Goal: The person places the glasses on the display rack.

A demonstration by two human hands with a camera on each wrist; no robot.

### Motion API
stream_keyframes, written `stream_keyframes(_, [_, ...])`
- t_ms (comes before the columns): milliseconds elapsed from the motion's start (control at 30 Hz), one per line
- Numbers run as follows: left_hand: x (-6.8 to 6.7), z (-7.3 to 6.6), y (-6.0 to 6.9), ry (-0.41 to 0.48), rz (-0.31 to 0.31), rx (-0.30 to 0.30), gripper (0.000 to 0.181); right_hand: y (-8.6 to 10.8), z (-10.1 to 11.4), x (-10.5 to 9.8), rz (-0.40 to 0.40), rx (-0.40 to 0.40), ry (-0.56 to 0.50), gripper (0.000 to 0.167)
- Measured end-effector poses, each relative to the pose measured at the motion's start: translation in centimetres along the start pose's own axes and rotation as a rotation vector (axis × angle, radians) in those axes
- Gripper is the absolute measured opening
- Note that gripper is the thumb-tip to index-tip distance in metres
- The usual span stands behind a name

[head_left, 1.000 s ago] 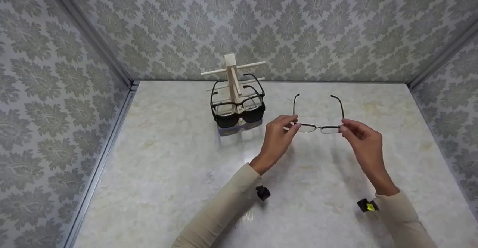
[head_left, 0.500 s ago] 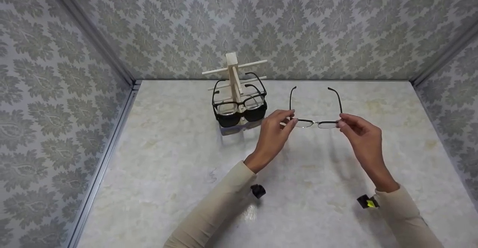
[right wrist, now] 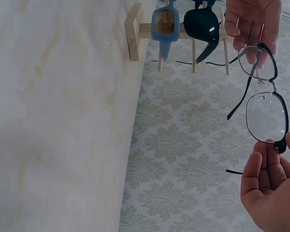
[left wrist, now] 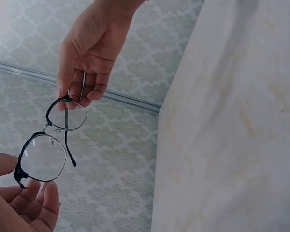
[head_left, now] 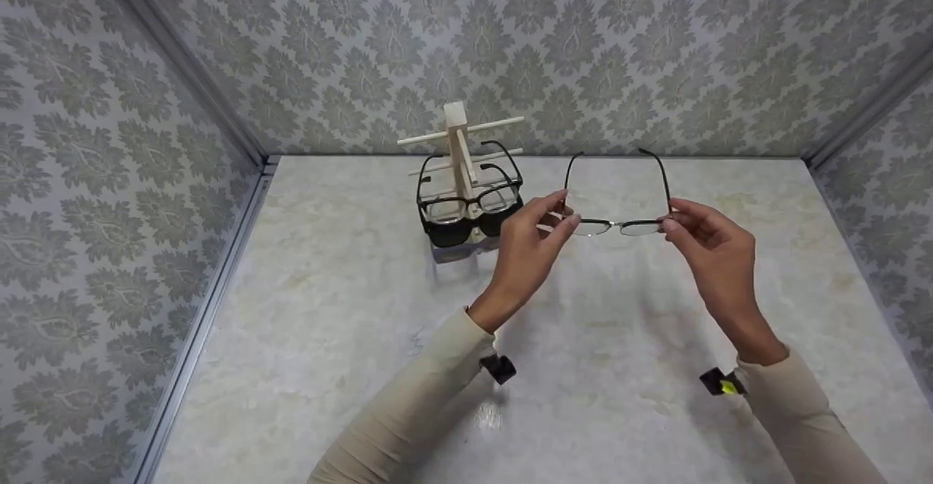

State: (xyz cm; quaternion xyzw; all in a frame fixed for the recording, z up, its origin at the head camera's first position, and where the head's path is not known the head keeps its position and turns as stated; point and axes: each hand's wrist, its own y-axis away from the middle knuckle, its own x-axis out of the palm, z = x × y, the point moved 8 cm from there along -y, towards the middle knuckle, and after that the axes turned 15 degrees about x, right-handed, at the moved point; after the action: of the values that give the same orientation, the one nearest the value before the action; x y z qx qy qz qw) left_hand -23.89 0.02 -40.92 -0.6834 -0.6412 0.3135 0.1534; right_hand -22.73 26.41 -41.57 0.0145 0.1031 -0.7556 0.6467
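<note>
A pair of half-rim eyeglasses (head_left: 640, 222) with black brows and clear lenses is held up above the table, temples unfolded and directed away from me. My left hand (head_left: 526, 247) pinches one hinge corner between thumb and fingers. At the opposite corner, my right hand (head_left: 721, 269) grips the frame in the same way. Both wrist views show the lenses between the two hands. Left of the hands stands a wooden eyewear rack (head_left: 455, 138). It bears black-framed glasses (head_left: 474, 201), dark sunglasses (head_left: 448, 234) below them, and blue-framed sunglasses (right wrist: 165, 36) lowest.
The marbled table (head_left: 328, 353) reaches back to a patterned wall (head_left: 510, 54), with side panels at left and right. The rack's upper wooden pegs (head_left: 496, 125) stick out sideways with no eyewear on them. A black wrist device (head_left: 499, 369) juts from the left sleeve.
Both hands have moved the eyeglasses away from me and apparently upward, so they appear higher in the head view. The grip is the same, and the rack stays in place.
</note>
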Motion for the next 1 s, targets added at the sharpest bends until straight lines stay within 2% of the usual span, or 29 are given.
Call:
stream_keyframes(167, [-1.1,-0.9,-0.8,0.014,-0.028,-0.032,0.041,-0.2,1.2,0.3,0.012,-0.012,-0.039,0.031])
stream_keyframes(333, [-1.9,-1.9,-1.4,0.019,-0.048,-0.033,0.041,-0.3,2.4,0.6,0.009,-0.025,-0.059,0.031])
stream_keyframes(767, [-4.2,-4.3,-2.9,-0.014,-0.069,0.041,0.043,-1.0,5.4,1.8,0.062,-0.082,-0.173,0.031])
stream_keyframes(1000, [-5.4,-5.1,-3.2,-0.028,-0.094,0.045,0.043,-1.2,6.7,2.6,0.071,-0.098,-0.139,0.031])
